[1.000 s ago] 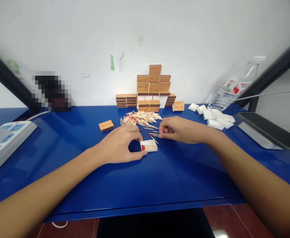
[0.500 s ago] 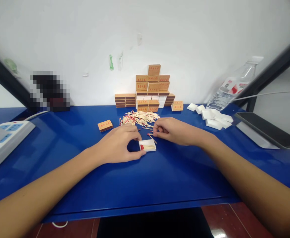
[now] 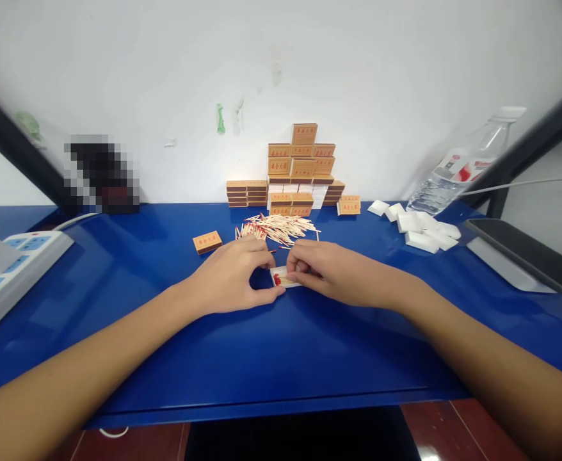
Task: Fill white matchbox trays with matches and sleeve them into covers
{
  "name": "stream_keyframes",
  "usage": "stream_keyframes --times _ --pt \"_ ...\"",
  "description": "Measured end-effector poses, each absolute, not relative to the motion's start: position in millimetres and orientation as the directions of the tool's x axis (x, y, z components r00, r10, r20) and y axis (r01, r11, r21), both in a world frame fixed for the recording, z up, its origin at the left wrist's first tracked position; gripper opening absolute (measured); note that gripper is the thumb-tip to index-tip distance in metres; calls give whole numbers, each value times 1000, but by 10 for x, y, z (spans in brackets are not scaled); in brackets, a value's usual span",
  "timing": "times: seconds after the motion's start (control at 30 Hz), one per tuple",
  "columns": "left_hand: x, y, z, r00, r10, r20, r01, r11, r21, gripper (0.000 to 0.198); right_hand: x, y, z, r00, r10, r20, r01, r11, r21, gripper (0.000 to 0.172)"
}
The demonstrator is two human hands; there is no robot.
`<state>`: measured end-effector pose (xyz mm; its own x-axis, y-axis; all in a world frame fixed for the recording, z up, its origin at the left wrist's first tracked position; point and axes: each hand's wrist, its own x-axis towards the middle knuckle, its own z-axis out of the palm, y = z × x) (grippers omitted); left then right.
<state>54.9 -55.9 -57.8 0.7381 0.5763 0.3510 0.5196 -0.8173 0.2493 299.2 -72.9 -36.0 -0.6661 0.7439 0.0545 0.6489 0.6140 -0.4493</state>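
My left hand (image 3: 239,274) steadies a small white matchbox tray (image 3: 292,285) at its left end, thumb at the near corner and forefinger at the far one. Inside the tray lie a few red-tipped matches (image 3: 278,280), heads to the left. My right hand (image 3: 331,272) is closed in a pinch over the tray's right part, its fingertips on the pale matchsticks and covering that end. Just beyond both hands spreads a loose heap of matches (image 3: 281,227). A closed orange matchbox (image 3: 207,242) lies beyond my left wrist.
Against the wall stands a stack of matchboxes (image 3: 303,168), with a single matchbox (image 3: 349,205) to its right. White empty trays (image 3: 422,241), a tilted water bottle (image 3: 449,173) and a phone (image 3: 530,253) are on the right. A power strip (image 3: 22,269) lies left on the blue table (image 3: 271,358).
My right hand has moved left and nearer, from the table beside the tray to over the tray, bringing the matches it pinched. My left hand keeps its hold. The view has shifted slightly.
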Motion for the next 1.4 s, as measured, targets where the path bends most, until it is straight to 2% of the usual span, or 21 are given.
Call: stream_keyframes --times 0.2,0.33,0.43,0.57,0.73,0.83,0.93,1.03,1.1,1.2,1.3,1.4 --pt "556 -566 -574 745 573 342 513 -820 256 28 3022 -698 -313 -660 743 109 657 642 -394 11" --pt "557 -566 -566 743 576 340 518 -817 253 29 3056 -658 -272 -548 821 161 753 567 -333 15" --pt "551 -565 -558 738 582 342 524 -813 253 28 3083 -637 -283 -459 883 97 829 465 -312 19" --pt "547 -563 -545 745 579 331 519 -815 258 27 3105 -639 -330 -455 890 -32 841 419 -342 17" --pt "552 -555 -531 747 569 344 511 -822 251 25 3086 -666 -350 -456 888 -58 839 408 -360 12" --pt "551 -547 -529 746 562 357 507 -827 243 22 3096 -643 -335 -442 895 -65 860 401 -316 12" --pt "548 -541 -534 737 570 364 522 -821 229 23 3119 -607 -311 -443 896 21 864 433 -258 13" --pt "546 -541 -546 718 587 374 547 -808 219 24 3101 -611 -298 -508 847 156 788 530 -313 14" --pt "543 -542 -555 708 590 387 558 -804 205 24 3060 -640 -304 -577 796 182 715 600 -358 15" --pt "539 -538 -562 706 596 384 568 -799 197 25 3003 -680 -315 -658 733 173 651 669 -359 18" --pt "543 -535 -553 705 609 363 576 -791 206 26 3020 -663 -299 -632 747 205 677 661 -323 19" --pt "552 -547 -538 716 602 354 559 -797 227 26 3126 -571 -295 -520 819 241 778 571 -261 13"
